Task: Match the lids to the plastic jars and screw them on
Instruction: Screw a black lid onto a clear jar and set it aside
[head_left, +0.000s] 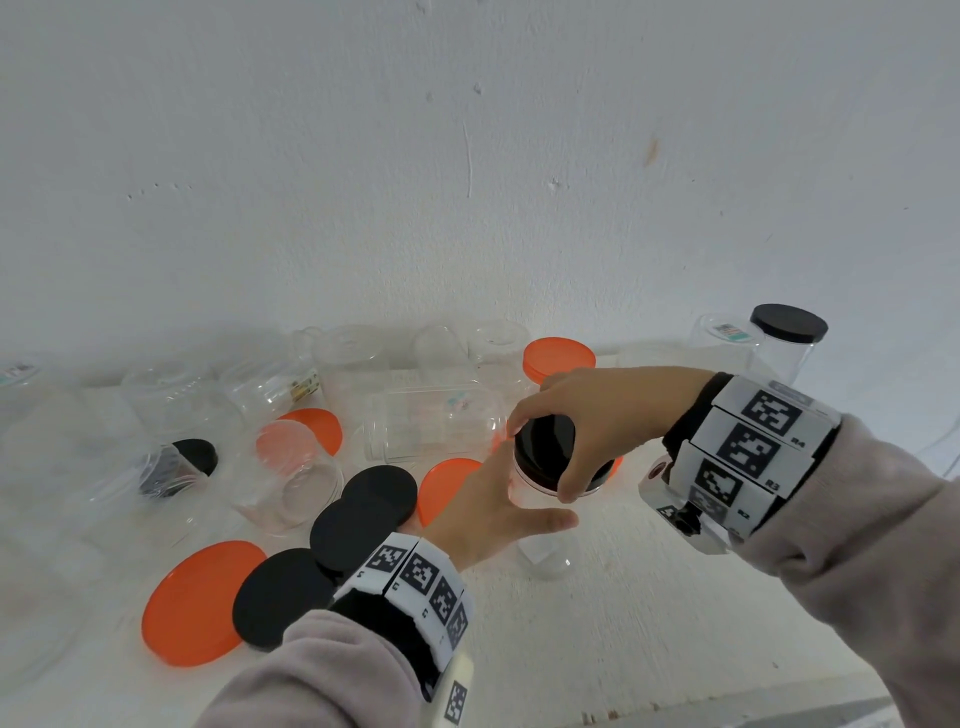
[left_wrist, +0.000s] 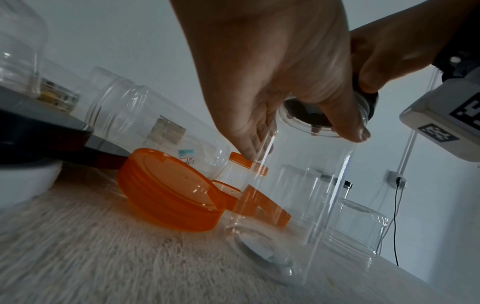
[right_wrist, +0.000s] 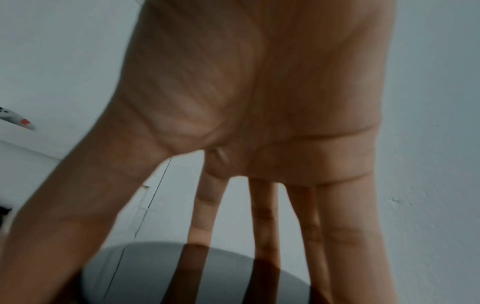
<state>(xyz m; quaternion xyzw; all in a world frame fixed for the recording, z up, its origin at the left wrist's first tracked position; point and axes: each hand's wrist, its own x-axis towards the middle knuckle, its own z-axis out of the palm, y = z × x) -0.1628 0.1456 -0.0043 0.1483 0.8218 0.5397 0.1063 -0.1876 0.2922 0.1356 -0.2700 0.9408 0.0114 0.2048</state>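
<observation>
Head view puts the clear jar (head_left: 540, 525) just below centre, standing upright on the white table (head_left: 649, 597), with my left hand (head_left: 488, 514) wrapped round its upper wall from seven o'clock and my right hand (head_left: 602, 415) reaching in from three o'clock, fingertips and thumb pinched round the rim of the black lid (head_left: 553, 452) seated on the mouth. I judge the jar light, thin-walled and slick, likely to flex or spin if squeezed low, so the hold belongs high, near the stiffer threaded neck, while the rigid lid is best turned by its edge. Left wrist view adds what the head camera hides: through the transparent wall I see the jar's base resting on the table, the lid sitting slightly askew on the neck, and an orange lid (left_wrist: 168, 191) lying tilted at nine o'clock, just beside the jar. Right wrist view shows only my spread fingers (right_wrist: 265, 222) reaching down to the lid's dark top, nothing of the jar. Loose black lids (head_left: 363, 514) and more orange ones lie at eight o'clock.
</observation>
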